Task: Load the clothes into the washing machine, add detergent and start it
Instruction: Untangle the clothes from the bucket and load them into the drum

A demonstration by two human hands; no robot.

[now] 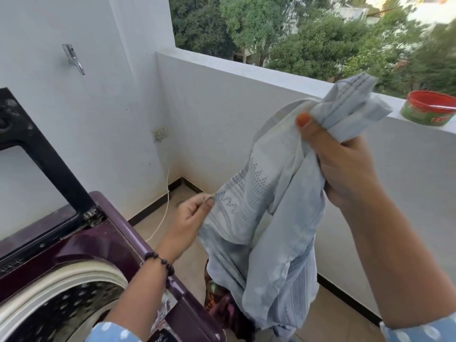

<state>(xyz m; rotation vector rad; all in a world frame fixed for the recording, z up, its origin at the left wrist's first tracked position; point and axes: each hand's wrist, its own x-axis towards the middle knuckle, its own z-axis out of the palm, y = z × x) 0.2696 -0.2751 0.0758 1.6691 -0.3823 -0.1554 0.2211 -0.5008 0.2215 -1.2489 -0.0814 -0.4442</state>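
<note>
Standing at the far left, the dark purple top-loading washing machine (103, 245) has its black-framed glass lid (42, 154) raised against the white wall, and the perforated steel drum (74, 309) inside its cream rim shows only bare metal in the part that is visible. Above it a metal wall bracket (73, 58) sticks out; further right a white wall socket (159, 135) sits low near the corner, with a thin white cord (164, 206) trailing down to the tiled floor.

Next comes the left hand (191, 217), a black bead bracelet (160, 262) on its wrist – thumb and fingers pinch the patterned edge of the pale blue-grey cotton garment (271, 218), just right of the machine's corner. The garment hangs in folds between the two hands, outside the drum, its lower end dropping toward the floor. Behind and below it, a dark multicoloured patterned cloth (219, 299) lies beside the machine; what holds it I cannot tell.

Higher and to the right, the right hand (343, 164) grips the bunched top of the garment, fingers curled round the fabric and the thumb pressed over it – a striped fold pokes out above the fist. At the far right a round red-lidded green tub (429, 109) sits closed on the white parapet ledge (246, 70), well apart from both hands
</note>
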